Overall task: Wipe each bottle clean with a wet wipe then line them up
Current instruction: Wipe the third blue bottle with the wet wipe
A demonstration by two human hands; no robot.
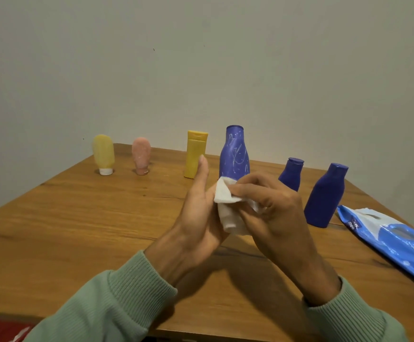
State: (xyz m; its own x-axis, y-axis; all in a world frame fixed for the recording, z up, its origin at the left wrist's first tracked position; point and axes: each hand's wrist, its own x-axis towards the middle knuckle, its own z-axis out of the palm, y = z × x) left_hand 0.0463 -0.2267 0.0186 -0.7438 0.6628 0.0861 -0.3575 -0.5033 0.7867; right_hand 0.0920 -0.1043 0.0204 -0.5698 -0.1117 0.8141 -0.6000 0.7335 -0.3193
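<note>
**A:** fingers status?

**B:** right hand (pixel 275 211): fingers (pixel 244 192) curled, pinching the wet wipe (pixel 227 203) near its top edge. left hand (pixel 198 213) backs the wipe from the other side, thumb (pixel 203 169) straight up and off it. the other left fingers are behind the cloth, can't tell if they curl

**A:** where's the wipe relative to the bottles?

**B:** bunched between both hands, above the worktop (pixel 77 218), directly in front of the scribbled blue bottle (pixel 234 154). it hides that bottle's base, so I can't tell if they touch

**A:** the rest?

**B:** all upright along the far side. left to right: yellow tube (pixel 103 154) and pink tube (pixel 141 155), both standing on their caps, then the yellow bottle (pixel 196 154), the scribbled one, the small blue bottle (pixel 291 174) and the mid blue bottle (pixel 324 196), which is nearer. the row is loose, not lined up. the blue wipe pack (pixel 398 240) lies flat at right

**A:** which is next?

**B:** I'd guess the scribbled one. white marks all over it, nothing wiped yet as far as I can see

**A:** handling?

**B:** the wipe is limp and damp, so it needs folding into a pad to put pressure through. the bottles look like smooth plastic, likely light, and will skid or tip if rubbed one-handed. I'd hold the wide lower body with the left hand and wipe neck-down with the right. expect it to be slick once wet

**A:** the tubes?

**B:** soft walls and a narrow cap base, so tippy. lift them by the mid-body, don't scrub them in place
</note>
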